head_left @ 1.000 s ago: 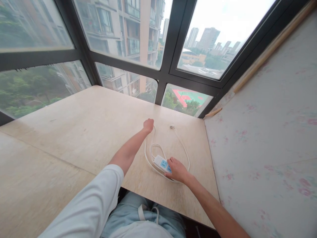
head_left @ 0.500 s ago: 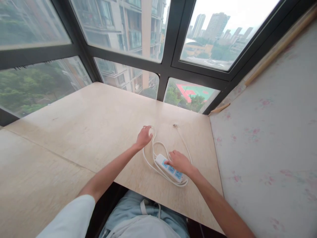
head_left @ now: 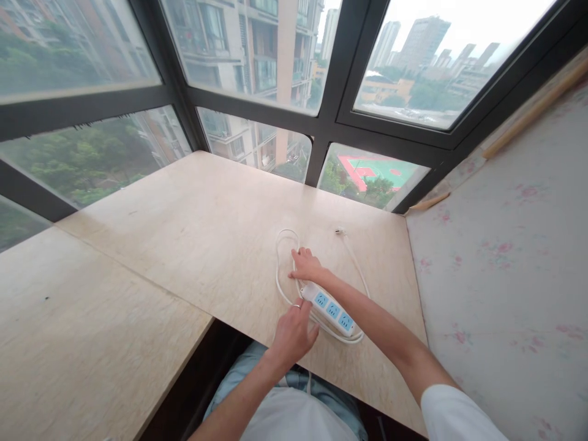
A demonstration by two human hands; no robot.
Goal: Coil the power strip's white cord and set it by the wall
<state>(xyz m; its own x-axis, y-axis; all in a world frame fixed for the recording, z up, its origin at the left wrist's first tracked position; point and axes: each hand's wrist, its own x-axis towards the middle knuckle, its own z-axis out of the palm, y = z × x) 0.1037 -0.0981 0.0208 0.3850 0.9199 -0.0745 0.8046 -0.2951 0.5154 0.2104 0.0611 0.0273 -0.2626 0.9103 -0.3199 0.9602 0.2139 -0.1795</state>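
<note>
A white power strip point(head_left: 327, 308) with three blue socket panels lies aslant on the wooden tabletop. Its white cord point(head_left: 277, 260) runs in loops past the strip's left end and along its near side. My right hand point(head_left: 307, 264) reaches across above the strip, over the cord just beyond its left end, thumb and fingers apart. Nearer to me, my left hand point(head_left: 294, 327), with a ring on one finger, has its fingertips at the cord beside that same end; its thumb is spread away. The plug point(head_left: 340, 231) rests at the far side, away from both hands.
The pale wooden tabletop point(head_left: 193, 233) has a seam on the left and a cut-out edge in front of my body. Dark-framed windows point(head_left: 248, 110) border the back and left. A floral-papered wall point(head_left: 496, 275) stands close on the right.
My left hand has come back toward me from the cord's far loop to the strip's left end. My right hand has moved off the sockets, forward and left, over the cord.
</note>
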